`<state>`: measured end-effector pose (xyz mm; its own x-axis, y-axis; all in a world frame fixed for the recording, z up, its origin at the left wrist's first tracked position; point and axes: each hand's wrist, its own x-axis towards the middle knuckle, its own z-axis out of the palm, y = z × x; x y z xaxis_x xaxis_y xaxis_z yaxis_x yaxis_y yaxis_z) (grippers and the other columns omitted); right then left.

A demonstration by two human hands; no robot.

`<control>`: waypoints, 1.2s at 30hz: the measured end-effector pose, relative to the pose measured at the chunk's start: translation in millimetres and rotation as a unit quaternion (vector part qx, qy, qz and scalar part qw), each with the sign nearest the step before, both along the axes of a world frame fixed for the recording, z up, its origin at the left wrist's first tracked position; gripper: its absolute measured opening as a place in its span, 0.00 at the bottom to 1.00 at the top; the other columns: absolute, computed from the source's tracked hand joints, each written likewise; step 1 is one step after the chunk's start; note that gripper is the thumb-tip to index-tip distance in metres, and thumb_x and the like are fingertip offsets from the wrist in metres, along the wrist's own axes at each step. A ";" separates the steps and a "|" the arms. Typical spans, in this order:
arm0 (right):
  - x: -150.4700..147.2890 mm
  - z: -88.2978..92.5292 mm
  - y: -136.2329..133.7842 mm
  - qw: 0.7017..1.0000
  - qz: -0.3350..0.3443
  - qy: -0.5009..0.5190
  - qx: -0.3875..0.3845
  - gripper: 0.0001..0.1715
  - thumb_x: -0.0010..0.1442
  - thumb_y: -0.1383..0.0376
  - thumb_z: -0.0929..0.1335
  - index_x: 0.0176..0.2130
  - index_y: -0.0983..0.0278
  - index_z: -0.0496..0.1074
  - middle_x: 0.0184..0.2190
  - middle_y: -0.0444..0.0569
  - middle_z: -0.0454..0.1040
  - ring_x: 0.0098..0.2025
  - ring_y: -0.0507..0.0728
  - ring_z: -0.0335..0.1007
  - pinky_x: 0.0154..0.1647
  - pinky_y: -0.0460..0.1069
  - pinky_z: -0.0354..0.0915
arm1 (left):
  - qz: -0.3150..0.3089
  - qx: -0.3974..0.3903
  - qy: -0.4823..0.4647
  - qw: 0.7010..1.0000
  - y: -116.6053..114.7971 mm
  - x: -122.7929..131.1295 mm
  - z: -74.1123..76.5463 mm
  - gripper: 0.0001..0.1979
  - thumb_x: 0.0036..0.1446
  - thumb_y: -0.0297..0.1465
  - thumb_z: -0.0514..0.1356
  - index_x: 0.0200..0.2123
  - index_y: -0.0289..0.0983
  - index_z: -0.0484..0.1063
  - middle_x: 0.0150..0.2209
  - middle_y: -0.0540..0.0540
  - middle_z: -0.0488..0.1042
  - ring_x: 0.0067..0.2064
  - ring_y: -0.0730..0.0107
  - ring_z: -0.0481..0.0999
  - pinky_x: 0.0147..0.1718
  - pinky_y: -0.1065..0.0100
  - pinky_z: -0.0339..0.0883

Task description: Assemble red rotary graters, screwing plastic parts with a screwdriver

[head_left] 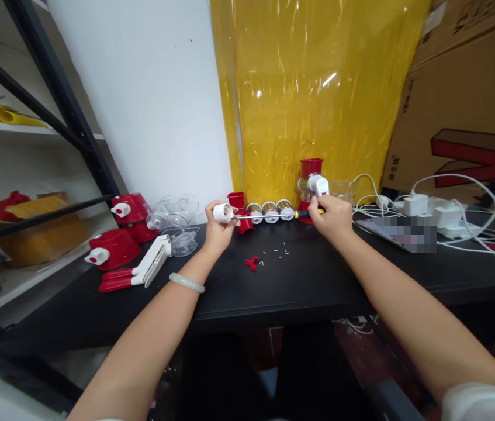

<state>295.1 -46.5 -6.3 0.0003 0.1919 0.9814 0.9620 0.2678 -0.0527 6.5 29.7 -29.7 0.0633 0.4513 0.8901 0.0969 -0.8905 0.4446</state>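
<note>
My left hand (217, 235) is closed around a white plastic cylinder (222, 213) whose open end faces right. My right hand (333, 216) grips a screwdriver (269, 216) by its black and yellow handle; the long thin shaft points left, its tip at the cylinder's opening. Whether the tip touches anything inside cannot be seen. Behind the shaft stand a red plastic part (237, 203) and several metal drums (270, 212) in a row. Below, on the black table (265, 292), lie small red pieces (252, 263) and several screws (280, 253).
Red bases (116, 248), clear plastic parts (177, 213) and white-and-red handles (139, 269) lie at left. An assembled red-and-white rotary grater (311, 169) stands behind my right hand. At right are a tablet (387, 231), white cables with chargers (417, 204) and a large cardboard box (457, 111).
</note>
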 end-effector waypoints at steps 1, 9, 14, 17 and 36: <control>0.0 0.0 0.0 1.000 0.000 0.000 -0.001 0.21 0.60 0.63 0.61 0.17 0.62 0.59 0.15 0.46 0.63 0.20 0.51 0.56 0.25 0.49 0.48 | 0.004 0.001 -0.001 1.000 -0.4 0.2 0.2 0.27 0.51 0.27 0.64 0.48 0.43 0.52 0.38 0.49 0.75 0.40 0.69 0.78 0.40 0.64 0.72; 0.7 0.2 0.5 1.000 0.002 0.004 -0.014 0.21 0.60 0.62 0.61 0.17 0.62 0.59 0.15 0.46 0.63 0.20 0.51 0.56 0.25 0.49 0.49 | 0.040 -0.003 0.008 0.999 -2.0 -0.9 -0.4 0.27 0.51 0.28 0.65 0.49 0.42 0.53 0.38 0.49 0.75 0.39 0.68 0.79 0.41 0.64 0.72; 0.4 0.6 -0.1 1.000 0.000 0.010 -0.027 0.22 0.60 0.62 0.61 0.16 0.62 0.60 0.15 0.46 0.63 0.20 0.52 0.57 0.25 0.49 0.49 | 0.064 -0.012 0.016 0.998 -0.9 -2.6 -1.7 0.27 0.51 0.28 0.64 0.50 0.42 0.53 0.38 0.49 0.75 0.40 0.68 0.78 0.42 0.63 0.71; 0.1 0.8 -0.6 0.999 -0.002 0.013 -0.038 0.22 0.60 0.62 0.61 0.16 0.62 0.61 0.15 0.47 0.64 0.20 0.52 0.57 0.25 0.49 0.49 | 0.077 -0.025 0.020 0.997 0.1 -3.6 -2.7 0.28 0.51 0.29 0.64 0.51 0.42 0.53 0.38 0.48 0.74 0.40 0.67 0.78 0.42 0.63 0.71; 19.4 -3.2 17.7 0.840 0.331 0.195 -0.383 0.15 0.48 0.60 0.69 0.37 0.63 0.71 0.29 0.45 0.70 0.28 0.52 0.64 0.23 0.46 0.59 | 0.183 -0.073 0.070 0.978 -9.0 -8.6 6.3 0.22 0.53 0.34 0.63 0.49 0.41 0.59 0.34 0.51 0.71 0.27 0.74 0.70 0.27 0.72 0.63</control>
<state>314.5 -28.8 -9.5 -0.0624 0.8521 0.5196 0.4853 0.4808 -0.7303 -2.1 20.7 -23.5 -0.0090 0.5877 0.8090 0.4658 -0.7135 0.5234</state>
